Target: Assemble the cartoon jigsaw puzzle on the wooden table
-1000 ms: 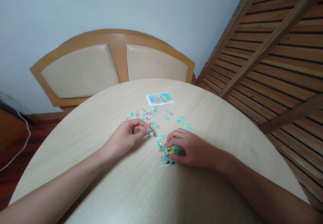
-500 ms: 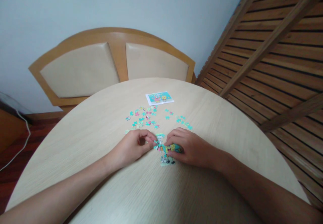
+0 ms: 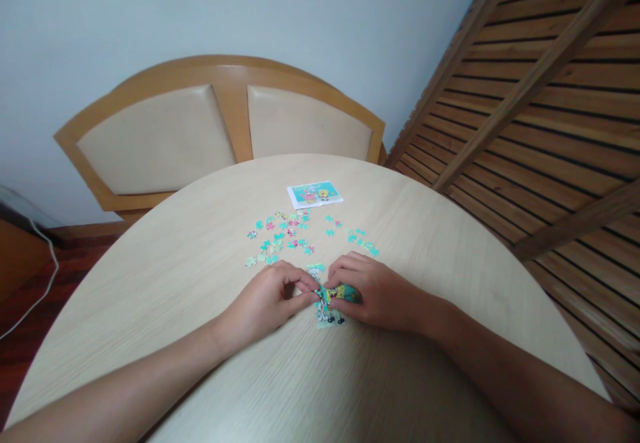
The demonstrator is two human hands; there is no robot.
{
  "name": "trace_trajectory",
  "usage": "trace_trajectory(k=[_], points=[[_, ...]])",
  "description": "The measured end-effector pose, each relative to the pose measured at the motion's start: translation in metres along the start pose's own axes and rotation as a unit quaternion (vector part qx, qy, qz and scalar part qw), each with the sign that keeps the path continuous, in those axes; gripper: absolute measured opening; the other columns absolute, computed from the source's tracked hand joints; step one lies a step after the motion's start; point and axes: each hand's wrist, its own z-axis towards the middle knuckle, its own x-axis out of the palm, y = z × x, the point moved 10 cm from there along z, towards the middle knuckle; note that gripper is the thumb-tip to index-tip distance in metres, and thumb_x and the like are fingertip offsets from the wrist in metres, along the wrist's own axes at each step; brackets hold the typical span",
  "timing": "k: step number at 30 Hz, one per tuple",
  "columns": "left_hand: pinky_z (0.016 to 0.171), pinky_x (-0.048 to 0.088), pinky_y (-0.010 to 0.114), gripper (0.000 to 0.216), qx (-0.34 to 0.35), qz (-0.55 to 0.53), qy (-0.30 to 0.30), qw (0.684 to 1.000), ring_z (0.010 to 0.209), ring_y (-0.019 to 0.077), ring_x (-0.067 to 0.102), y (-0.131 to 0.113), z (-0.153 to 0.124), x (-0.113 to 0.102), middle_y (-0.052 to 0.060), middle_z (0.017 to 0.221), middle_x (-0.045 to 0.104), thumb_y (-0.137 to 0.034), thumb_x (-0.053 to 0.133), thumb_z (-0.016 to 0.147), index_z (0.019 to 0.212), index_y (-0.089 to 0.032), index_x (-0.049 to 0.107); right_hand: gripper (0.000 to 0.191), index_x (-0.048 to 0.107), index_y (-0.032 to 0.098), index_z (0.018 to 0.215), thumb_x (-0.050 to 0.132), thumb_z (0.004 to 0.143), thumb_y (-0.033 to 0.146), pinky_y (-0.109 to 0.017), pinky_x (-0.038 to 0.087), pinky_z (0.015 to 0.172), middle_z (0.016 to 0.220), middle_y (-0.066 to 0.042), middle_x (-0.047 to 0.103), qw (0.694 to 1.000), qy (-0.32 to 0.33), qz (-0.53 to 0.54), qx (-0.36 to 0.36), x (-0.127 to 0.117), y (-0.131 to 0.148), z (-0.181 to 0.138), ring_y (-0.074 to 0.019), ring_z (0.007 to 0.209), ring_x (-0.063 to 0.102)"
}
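A partly joined cartoon jigsaw lies on the round pale wooden table between my hands. My left hand has its fingers pinched together at the jigsaw's left edge, on a small piece I can barely see. My right hand lies curled over the jigsaw's right side, pressing it down. Loose teal and pink puzzle pieces are scattered just beyond my hands. A small reference picture card lies farther back.
A wooden bench back with two beige cushions stands behind the table against a pale blue wall. Slatted wooden panels lean on the right. A white cable runs over the dark floor at the left.
My left hand has come from the loose pieces toward me and to the right, ending pinched against the joined jigsaw. My right hand has stayed on the jigsaw.
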Motion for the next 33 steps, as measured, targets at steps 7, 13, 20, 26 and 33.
trace_trajectory(k=[7, 13, 20, 26, 33], points=[[0.082, 0.047, 0.029, 0.006, -0.012, 0.031, 0.015, 0.999, 0.084, 0.0169, 0.066, -0.005, 0.0, 0.005, -0.001, 0.085, 0.075, -0.022, 0.072, 0.089, 0.09, -0.025, 0.078, 0.014, 0.069, 0.017, 0.099, 0.071, 0.089, 0.027, -0.037, 0.047, 0.089, 0.099, -0.008, 0.07, 1.0, -0.009, 0.005, -0.011, 0.0, 0.0, 0.0, -0.0227, 0.095, 0.062], [0.08, 0.046, 0.031, 0.01, -0.002, 0.09, 0.005, 0.996, 0.082, 0.0186, 0.064, -0.013, 0.0, 0.004, -0.001, 0.083, 0.075, -0.018, 0.07, 0.088, 0.09, -0.025, 0.077, 0.014, 0.068, 0.017, 0.1, 0.07, 0.09, 0.027, -0.037, 0.046, 0.09, 0.1, -0.008, 0.069, 1.0, -0.007, 0.003, -0.008, 0.001, -0.002, -0.001, -0.0229, 0.097, 0.062], [0.081, 0.046, 0.034, 0.011, 0.011, 0.132, -0.001, 0.991, 0.085, 0.0214, 0.063, -0.017, -0.002, 0.004, 0.001, 0.081, 0.074, -0.021, 0.067, 0.09, 0.092, -0.025, 0.077, 0.014, 0.067, 0.017, 0.099, 0.07, 0.09, 0.028, -0.037, 0.046, 0.09, 0.1, -0.008, 0.069, 1.0, -0.003, 0.005, -0.003, 0.001, -0.001, 0.0, -0.023, 0.097, 0.061], [0.081, 0.046, 0.035, 0.01, 0.033, 0.14, 0.003, 0.99, 0.087, 0.0221, 0.063, -0.023, -0.002, 0.004, 0.0, 0.083, 0.074, -0.021, 0.068, 0.09, 0.092, -0.025, 0.076, 0.015, 0.068, 0.017, 0.098, 0.07, 0.089, 0.028, -0.037, 0.046, 0.09, 0.1, -0.008, 0.069, 1.0, -0.01, 0.011, -0.005, 0.001, -0.003, -0.001, -0.0229, 0.096, 0.062], [0.085, 0.047, 0.036, 0.017, 0.022, 0.106, 0.007, 0.994, 0.087, 0.0205, 0.066, -0.019, 0.001, 0.005, 0.0, 0.087, 0.077, -0.02, 0.062, 0.093, 0.09, -0.025, 0.078, 0.015, 0.068, 0.016, 0.099, 0.071, 0.089, 0.028, -0.037, 0.046, 0.091, 0.099, -0.008, 0.069, 1.0, -0.003, 0.006, -0.003, 0.001, -0.001, -0.001, -0.0234, 0.096, 0.062]])
